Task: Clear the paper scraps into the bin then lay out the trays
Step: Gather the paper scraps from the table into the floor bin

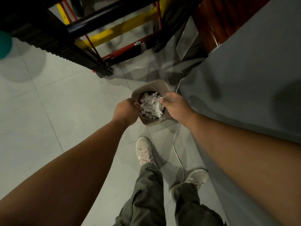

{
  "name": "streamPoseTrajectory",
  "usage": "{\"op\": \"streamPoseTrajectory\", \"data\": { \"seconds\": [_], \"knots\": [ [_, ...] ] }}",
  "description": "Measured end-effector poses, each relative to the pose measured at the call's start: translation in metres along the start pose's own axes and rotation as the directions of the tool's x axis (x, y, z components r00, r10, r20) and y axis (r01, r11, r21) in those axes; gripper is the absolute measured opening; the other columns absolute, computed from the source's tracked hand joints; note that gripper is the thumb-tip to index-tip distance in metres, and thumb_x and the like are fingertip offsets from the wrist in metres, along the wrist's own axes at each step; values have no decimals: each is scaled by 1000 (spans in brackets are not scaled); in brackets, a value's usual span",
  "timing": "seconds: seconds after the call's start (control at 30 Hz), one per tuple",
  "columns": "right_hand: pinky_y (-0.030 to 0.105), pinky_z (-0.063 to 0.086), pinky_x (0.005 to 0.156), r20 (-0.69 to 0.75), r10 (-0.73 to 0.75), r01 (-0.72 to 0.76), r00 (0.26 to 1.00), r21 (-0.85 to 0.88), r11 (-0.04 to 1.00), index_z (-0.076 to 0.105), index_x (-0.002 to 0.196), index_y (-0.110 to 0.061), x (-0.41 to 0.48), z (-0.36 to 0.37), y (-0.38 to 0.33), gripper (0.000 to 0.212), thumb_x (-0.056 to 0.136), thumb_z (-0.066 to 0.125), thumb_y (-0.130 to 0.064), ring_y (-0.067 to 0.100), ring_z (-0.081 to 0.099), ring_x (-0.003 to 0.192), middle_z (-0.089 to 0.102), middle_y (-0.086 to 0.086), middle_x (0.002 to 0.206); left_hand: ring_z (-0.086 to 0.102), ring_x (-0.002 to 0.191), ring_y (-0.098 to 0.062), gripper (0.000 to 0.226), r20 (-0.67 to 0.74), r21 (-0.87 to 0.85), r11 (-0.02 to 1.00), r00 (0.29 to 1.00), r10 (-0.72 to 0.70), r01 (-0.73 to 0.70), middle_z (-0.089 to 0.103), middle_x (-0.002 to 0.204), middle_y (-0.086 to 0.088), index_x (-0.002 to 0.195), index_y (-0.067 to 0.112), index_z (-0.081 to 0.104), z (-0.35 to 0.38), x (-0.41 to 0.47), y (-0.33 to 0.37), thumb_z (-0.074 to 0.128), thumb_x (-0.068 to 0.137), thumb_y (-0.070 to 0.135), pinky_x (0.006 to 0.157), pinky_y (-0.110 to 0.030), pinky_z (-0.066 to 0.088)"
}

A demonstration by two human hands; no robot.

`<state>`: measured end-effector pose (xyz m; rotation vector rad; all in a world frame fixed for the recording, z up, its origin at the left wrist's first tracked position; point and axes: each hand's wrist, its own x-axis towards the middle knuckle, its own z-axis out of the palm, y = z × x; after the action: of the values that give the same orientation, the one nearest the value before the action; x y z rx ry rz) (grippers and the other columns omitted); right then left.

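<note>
A small beige bin (156,86) stands on the tiled floor, filled with white paper scraps (150,106). My left hand (126,110) grips the bin's left rim with curled fingers. On the other side, my right hand (174,106) holds the right rim, its fingertips touching the scraps. No trays are in view.
A grey table surface (244,79) runs along the right. A black, red and yellow cart frame (101,46) stands behind the bin. A white cable (178,157) trails over the floor by my shoes (145,152). A teal object (4,44) sits at the far left.
</note>
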<state>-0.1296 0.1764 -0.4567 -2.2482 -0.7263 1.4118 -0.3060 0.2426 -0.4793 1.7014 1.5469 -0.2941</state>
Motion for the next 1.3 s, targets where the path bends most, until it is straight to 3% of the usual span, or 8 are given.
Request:
{"op": "streamPoseTrajectory", "data": {
  "seconds": [0.2,0.3,0.43,0.57,0.77,1.0,1.1,1.3],
  "knots": [
    [18,34,83,-60,-173,162,983,-156,974,52,134,-11,-77,-47,-37,45,94,59,-30,24,54,120,58,9,131,60,110,-35,34,-69,-26,994,992,102,-104,67,119,-14,119,13,65,-46,-78,68,43,96,25,93,-38,49],
    [25,38,94,-86,-224,212,971,-129,969,52,133,-15,-122,-71,-60,39,96,55,-27,26,54,120,57,9,132,61,108,-35,31,-99,-30,987,983,156,-159,68,116,-13,118,15,64,-69,-122,102,45,96,26,90,-37,50],
    [19,33,94,-128,-315,310,941,-56,949,49,136,-21,-193,-112,-92,39,98,52,-25,19,48,128,52,3,140,63,102,-30,31,-121,20,970,962,245,-244,69,113,-9,117,18,63,-97,-187,145,47,93,31,83,-35,50],
    [19,34,96,-244,-432,449,868,18,893,52,133,-26,-272,-166,-115,36,96,55,-25,10,46,129,54,-3,138,60,112,-27,36,-129,83,936,928,351,-342,63,126,-7,129,17,59,-127,-264,189,53,95,30,89,-32,47],
    [23,36,105,-320,-562,590,763,-10,807,50,136,-26,-377,-242,-109,41,95,57,-29,-1,41,125,49,-11,138,52,125,-18,39,-293,101,895,846,445,-435,56,136,1,133,23,57,-161,-367,245,57,96,34,101,-31,42],
    [18,33,105,-463,-548,606,697,-28,795,53,133,-20,-444,-307,-54,42,92,61,-23,3,44,126,52,-6,137,53,122,-15,36,-306,187,793,732,608,-580,59,130,4,129,23,59,-143,-433,316,58,95,36,101,-32,43],
    [8,28,102,-555,-519,596,650,-51,801,55,131,-17,-463,-335,-24,41,91,61,-18,7,47,126,54,-3,135,56,113,-17,32,-297,219,745,685,666,-630,61,124,2,125,22,61,-120,-455,353,59,95,35,95,-30,44],
    [7,28,100,-708,-437,537,555,-96,838,55,131,-17,-489,-398,42,40,91,60,-18,10,49,126,55,-2,135,55,117,-16,32,-161,233,595,573,804,-769,59,127,3,125,20,61,-70,-475,431,57,97,35,94,-25,41]
  ]
}}
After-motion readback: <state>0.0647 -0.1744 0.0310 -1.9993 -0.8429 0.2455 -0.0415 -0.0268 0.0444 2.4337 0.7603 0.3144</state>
